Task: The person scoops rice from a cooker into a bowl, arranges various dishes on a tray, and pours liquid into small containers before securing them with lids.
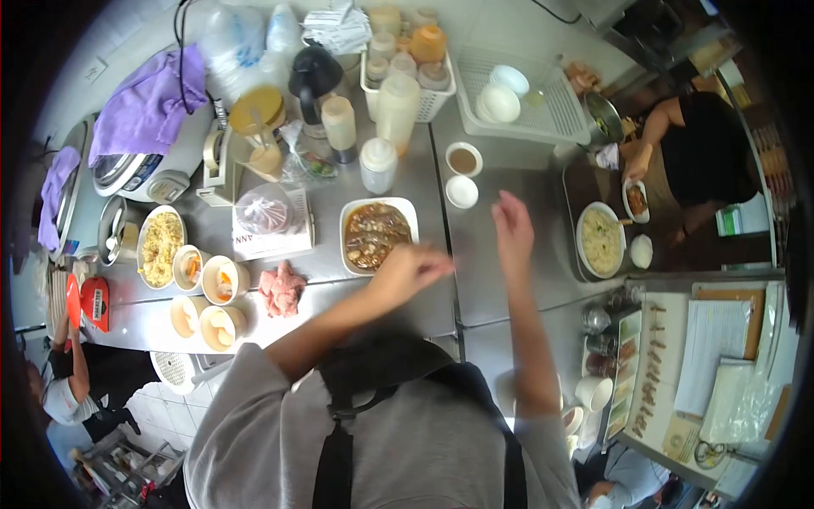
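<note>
My left hand (411,273) is over the front edge of a square white bowl (414,222) of dark, saucy food (373,233). Its slightly blurred fingers are loosely bent and point right, with nothing visible in them. To the right, over the steel counter, my right hand (514,229) has its fingers stretched away from me and holds nothing that I can see. Just beyond it stand a small white cup (462,192) and a small bowl of brown sauce (464,159). A white-capped squeeze bottle (378,165) stands behind the square bowl.
Left on the counter are raw pink meat (281,288), several paper cups (225,278) and an oval dish of yellow food (161,246). A bottle basket (411,102) and a dish rack (526,106) stand behind. At right, a co-worker's hand (638,163) holds a small dish near a rice bowl (600,239).
</note>
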`<state>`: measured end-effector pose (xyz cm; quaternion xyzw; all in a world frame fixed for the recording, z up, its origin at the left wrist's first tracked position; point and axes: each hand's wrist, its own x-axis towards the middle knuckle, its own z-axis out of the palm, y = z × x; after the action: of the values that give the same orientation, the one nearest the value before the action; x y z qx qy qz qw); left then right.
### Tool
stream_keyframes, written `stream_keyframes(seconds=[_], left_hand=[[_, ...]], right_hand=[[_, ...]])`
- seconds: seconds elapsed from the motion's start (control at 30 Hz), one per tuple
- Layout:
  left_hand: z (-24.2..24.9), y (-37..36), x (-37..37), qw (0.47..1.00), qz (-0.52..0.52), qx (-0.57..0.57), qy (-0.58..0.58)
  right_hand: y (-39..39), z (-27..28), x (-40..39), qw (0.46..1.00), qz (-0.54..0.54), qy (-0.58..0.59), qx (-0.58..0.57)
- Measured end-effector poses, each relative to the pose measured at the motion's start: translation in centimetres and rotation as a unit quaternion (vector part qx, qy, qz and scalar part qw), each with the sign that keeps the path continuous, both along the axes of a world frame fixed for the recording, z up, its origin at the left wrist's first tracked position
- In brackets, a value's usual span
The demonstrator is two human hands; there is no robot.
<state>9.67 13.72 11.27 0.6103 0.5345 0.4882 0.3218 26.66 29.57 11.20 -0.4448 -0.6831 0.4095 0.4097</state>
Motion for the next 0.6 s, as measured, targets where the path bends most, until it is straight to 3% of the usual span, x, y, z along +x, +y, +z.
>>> stream_keyframes(seconds=[0.1, 0.2, 0.23, 0.3, 0.33, 0.4, 0.47, 0.53, 0.6], left_hand=[[0.9, -8.8, -2.6, 0.986, 0.083, -0.141, -0.011], [0.3, -17.5, -5.2, 0.929, 0.216, -0.3, 0.001], [0.2, -20.3, -5.8, 0.9, 0.26, -0.343, 0.071], [-0.9, -26.0, -6.1, 0.824, 0.322, -0.433, 0.175], [-2.4, -29.0, -5.8, 0.781, 0.338, -0.482, 0.208], [-4.8, -34.5, -4.5, 0.717, 0.341, -0.605, 0.05], [-12.6, -42.9, -0.7, 0.717, 0.323, -0.583, 0.204], [-17.1, -47.9, 3.0, 0.692, 0.293, -0.635, 0.178], [-20.8, -51.1, 6.4, 0.662, 0.266, -0.688, 0.131]], right_hand=[[7.0, 1.2, -8.6, 0.996, 0.09, -0.03, 0.004], [13.5, 2.2, -16.6, 0.97, 0.097, -0.159, 0.157], [16.2, 1.2, -18.4, 0.953, 0.082, -0.211, 0.201], [20.7, 0.1, -21.7, 0.937, 0.096, -0.289, 0.17], [21.9, -0.1, -22.8, 0.926, 0.104, -0.329, 0.153], [22.6, 1.4, -24.0, 0.897, 0.156, -0.402, 0.103], [22.9, 1.5, -24.7, 0.873, 0.167, -0.453, 0.068], [23.8, 1.3, -25.4, 0.86, 0.144, -0.485, 0.059], [22.0, 3.0, -24.6, 0.886, 0.117, -0.447, 0.05]])
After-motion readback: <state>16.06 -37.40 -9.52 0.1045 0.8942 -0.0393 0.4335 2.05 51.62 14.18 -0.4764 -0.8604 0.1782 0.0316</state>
